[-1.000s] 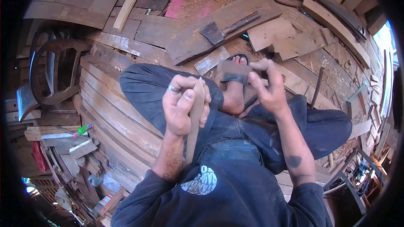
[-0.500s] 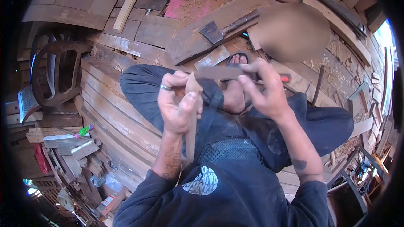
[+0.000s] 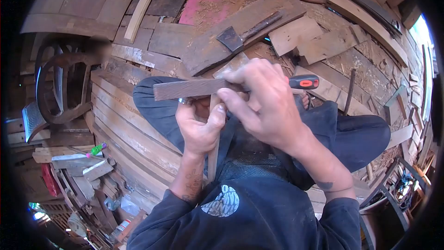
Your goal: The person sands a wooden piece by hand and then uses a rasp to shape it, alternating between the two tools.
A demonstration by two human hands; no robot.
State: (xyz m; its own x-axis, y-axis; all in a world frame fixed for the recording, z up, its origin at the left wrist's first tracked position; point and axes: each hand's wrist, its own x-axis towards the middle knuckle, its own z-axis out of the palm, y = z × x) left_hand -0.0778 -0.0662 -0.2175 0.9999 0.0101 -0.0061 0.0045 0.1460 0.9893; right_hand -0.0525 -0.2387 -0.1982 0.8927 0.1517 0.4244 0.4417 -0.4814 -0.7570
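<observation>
Plank floor [image 3: 169, 37] far side; left hand [image 3: 198, 128] grips wood strip [image 3: 213, 159], right hand [image 3: 268, 99] grips file [image 3: 187, 89] over its far end, looks like filing, next stroke needs steady left hold.

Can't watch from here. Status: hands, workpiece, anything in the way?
Left hand gripping wooden stick. Right hand holding file across its upper end. Stick's tip hidden behind file.

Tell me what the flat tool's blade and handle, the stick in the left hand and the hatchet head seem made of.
Blade: probably steel, finely roughened like a file, though its dull brown leaves this open.
Handle: likely plastic or rubber, smooth black with a red inset.
Stick: apparently bare wood, pale brown, matt.
Hatchet head: likely iron or steel, dark grey, dull.
</observation>
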